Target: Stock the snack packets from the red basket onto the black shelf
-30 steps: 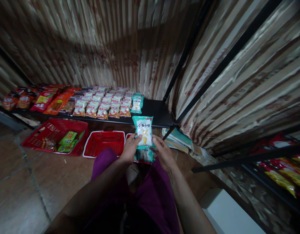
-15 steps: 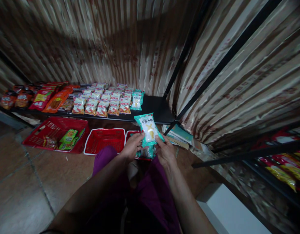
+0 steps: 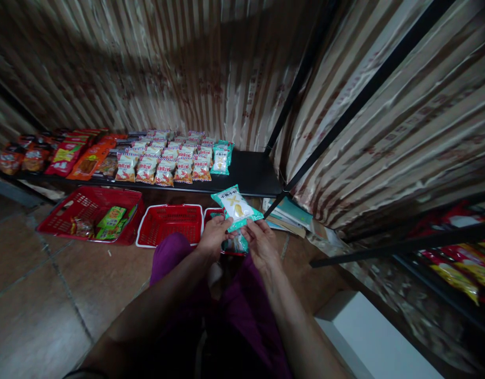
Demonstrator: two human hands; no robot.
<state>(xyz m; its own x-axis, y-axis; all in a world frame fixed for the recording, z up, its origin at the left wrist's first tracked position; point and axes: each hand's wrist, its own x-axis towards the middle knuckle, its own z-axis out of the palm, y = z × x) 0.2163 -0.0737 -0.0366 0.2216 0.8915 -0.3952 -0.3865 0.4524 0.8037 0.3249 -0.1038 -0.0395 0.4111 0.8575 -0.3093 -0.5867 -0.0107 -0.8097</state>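
Nearest: the person's knees in purple trousers (image 3: 246, 316), both forearms reaching fwd over them. White box (image 3: 369, 342) on the floor at lower right.

Left hand (image 3: 213, 239) and right hand (image 3: 260, 245) meet in front of the knees, both holding one teal snack packet (image 3: 236, 206). Left fingers (image 3: 222, 225) closed on its lower left edge, right fingers (image 3: 250, 227) closed on its lower right edge. Packet tilted, top leaning away and to the left, white panel w/ yellow print facing up. It's in the air above the floor, over the near rim of a small red basket (image 3: 214, 213), which the hands mostly hide. More teal packets (image 3: 236, 245) show just below, between the hands; can't tell whether they rest in that basket or are held.

Left of that, on the tiled floor (image 3: 49, 295): an empty-looking red basket w/ white rim (image 3: 169, 223), then a bigger red basket (image 3: 90, 213) w/ green packs (image 3: 110, 218) inside. Right of the hands, flat books or boards (image 3: 290, 218) at the foot of the black frame.

Farther: low black shelf (image 3: 254, 176). Its right end bare; a short stack of teal packets (image 3: 221, 158) stands mid-shelf, rows of red-and-white packets (image 3: 167, 160) just beside it, orange and red packs (image 3: 77, 158) toward the left end.

Far right: another shelf w/ red and yellow packs (image 3: 459, 263). Striped curtain (image 3: 167, 68) behind everything.
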